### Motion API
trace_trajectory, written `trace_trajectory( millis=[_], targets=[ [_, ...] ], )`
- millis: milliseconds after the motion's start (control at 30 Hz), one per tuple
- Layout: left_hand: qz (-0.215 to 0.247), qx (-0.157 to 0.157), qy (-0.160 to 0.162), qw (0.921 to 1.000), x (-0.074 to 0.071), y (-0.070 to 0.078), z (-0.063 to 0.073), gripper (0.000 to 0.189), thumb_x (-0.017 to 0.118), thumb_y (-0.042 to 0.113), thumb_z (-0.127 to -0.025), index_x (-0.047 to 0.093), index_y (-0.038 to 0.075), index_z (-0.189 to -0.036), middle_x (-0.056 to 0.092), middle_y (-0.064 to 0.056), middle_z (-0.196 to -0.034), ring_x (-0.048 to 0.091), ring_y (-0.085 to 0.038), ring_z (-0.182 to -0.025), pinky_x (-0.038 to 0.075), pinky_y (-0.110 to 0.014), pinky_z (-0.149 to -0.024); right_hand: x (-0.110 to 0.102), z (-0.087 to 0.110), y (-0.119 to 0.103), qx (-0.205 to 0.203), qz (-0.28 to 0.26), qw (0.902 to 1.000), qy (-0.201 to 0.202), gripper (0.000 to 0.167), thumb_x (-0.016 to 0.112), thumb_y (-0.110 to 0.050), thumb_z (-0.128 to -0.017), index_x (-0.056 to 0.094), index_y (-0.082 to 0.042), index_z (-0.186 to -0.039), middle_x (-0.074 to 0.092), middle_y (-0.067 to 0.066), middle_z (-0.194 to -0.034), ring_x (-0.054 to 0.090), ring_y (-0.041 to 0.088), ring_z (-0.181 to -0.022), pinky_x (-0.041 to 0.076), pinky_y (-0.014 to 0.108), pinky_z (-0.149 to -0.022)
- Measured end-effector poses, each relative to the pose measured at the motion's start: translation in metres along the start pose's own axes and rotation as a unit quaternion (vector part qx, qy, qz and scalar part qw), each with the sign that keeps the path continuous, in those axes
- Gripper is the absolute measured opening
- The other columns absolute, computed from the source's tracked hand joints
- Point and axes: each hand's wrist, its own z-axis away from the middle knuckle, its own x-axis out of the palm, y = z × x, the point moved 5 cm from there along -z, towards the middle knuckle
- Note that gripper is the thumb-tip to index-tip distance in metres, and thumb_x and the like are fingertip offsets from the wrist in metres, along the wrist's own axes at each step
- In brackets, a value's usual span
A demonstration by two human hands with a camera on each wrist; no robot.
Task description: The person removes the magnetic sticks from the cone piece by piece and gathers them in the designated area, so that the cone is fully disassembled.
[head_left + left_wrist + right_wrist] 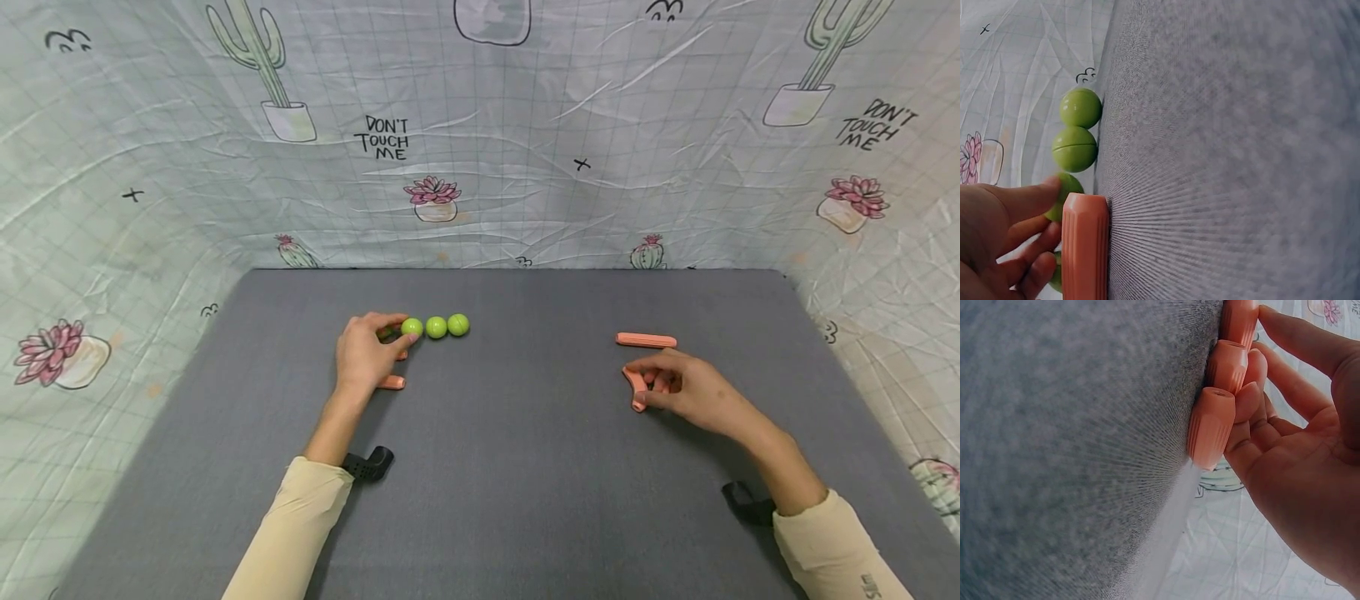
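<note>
My left hand (365,354) pinches a small green ball (412,327) between thumb and fingers at the left of the table. Two more green balls, a middle one (437,327) and an end one (458,325), line up to its right. A further green ball (1057,275) is partly hidden by the fingers. Below that hand lies an orange ribbed stick (392,382), largely covered. On the right, my right hand (693,387) grips another orange ribbed stick (636,390) with thumb and forefinger. Other orange sticks (1212,425) stand close to its curled fingers in the right wrist view.
Behind the right hand an orange stick (647,340) lies crosswise on the grey table (510,433). A printed cloth (525,200) hangs round the back and sides. Each wrist wears a black strap, the left one (367,465) and the right one (750,504).
</note>
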Motion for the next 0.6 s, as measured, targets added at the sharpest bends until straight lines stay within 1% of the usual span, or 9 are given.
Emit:
trace_trajectory(
  millis=[133,233,333,400,500,600],
  targets=[
    [-0.018,-0.004,-0.007,0.9998,0.0006,0.0008,0.0016,0.038,0.083,0.031,-0.091,0.078,0.016,-0.125,0.076,-0.013,-0.119,0.057,-0.032,-0.097,0.044,-0.053,-0.092,0.0008,0.0,0.0003,0.0,-0.007,1.0,-0.001,0.039,0.08,-0.015,-0.092,0.07,-0.006,-0.128,0.066,0.003,-0.093,0.055,0.006,-0.074,0.047,0.024,-0.065],
    [-0.019,-0.01,-0.011,0.9997,0.0009,0.0007,0.0027,0.038,0.082,0.031,-0.091,0.077,0.016,-0.126,0.076,-0.012,-0.12,0.058,-0.032,-0.099,0.044,-0.053,-0.093,0.0011,0.0004,-0.0005,-0.013,-0.004,0.9999,0.003,0.037,0.08,-0.014,-0.092,0.07,-0.006,-0.127,0.066,0.002,-0.093,0.056,0.006,-0.075,0.048,0.024,-0.065],
    [-0.018,-0.009,-0.013,0.9997,0.0016,0.0003,0.0023,0.038,0.082,0.031,-0.091,0.077,0.016,-0.126,0.076,-0.011,-0.119,0.059,-0.031,-0.099,0.045,-0.052,-0.091,0.0012,0.0013,-0.002,-0.035,-0.006,0.9993,0.011,0.036,0.08,-0.01,-0.091,0.071,-0.006,-0.126,0.067,0.002,-0.093,0.057,0.006,-0.076,0.05,0.024,-0.066],
    [-0.014,-0.009,-0.015,0.9997,0.002,0.0001,0.0016,0.039,0.082,0.031,-0.091,0.077,0.016,-0.126,0.076,-0.011,-0.116,0.058,-0.031,-0.096,0.046,-0.05,-0.088,0.0009,0.0018,-0.0027,-0.042,-0.005,0.999,0.013,0.036,0.079,-0.009,-0.091,0.071,-0.006,-0.126,0.067,0.001,-0.093,0.058,0.006,-0.076,0.05,0.024,-0.066],
    [-0.003,-0.006,-0.018,0.9998,0.0027,-0.0004,0.0006,0.039,0.083,0.03,-0.091,0.077,0.015,-0.127,0.075,-0.012,-0.113,0.058,-0.03,-0.095,0.046,-0.048,-0.083,0.0,0.0015,-0.0017,-0.033,-0.003,0.9994,0.009,0.035,0.079,-0.01,-0.092,0.071,-0.006,-0.126,0.067,0.002,-0.094,0.058,0.007,-0.076,0.049,0.025,-0.066],
    [0.013,-0.005,-0.024,0.9996,0.0029,0.0001,0.0004,0.04,0.083,0.028,-0.091,0.076,0.013,-0.128,0.074,-0.014,-0.114,0.058,-0.031,-0.097,0.047,-0.048,-0.083,-0.0016,0.0015,-0.0007,-0.019,0.006,0.9998,0.009,0.034,0.08,-0.011,-0.092,0.071,-0.008,-0.125,0.068,0.002,-0.095,0.058,0.006,-0.075,0.049,0.024,-0.066]
  ],
)
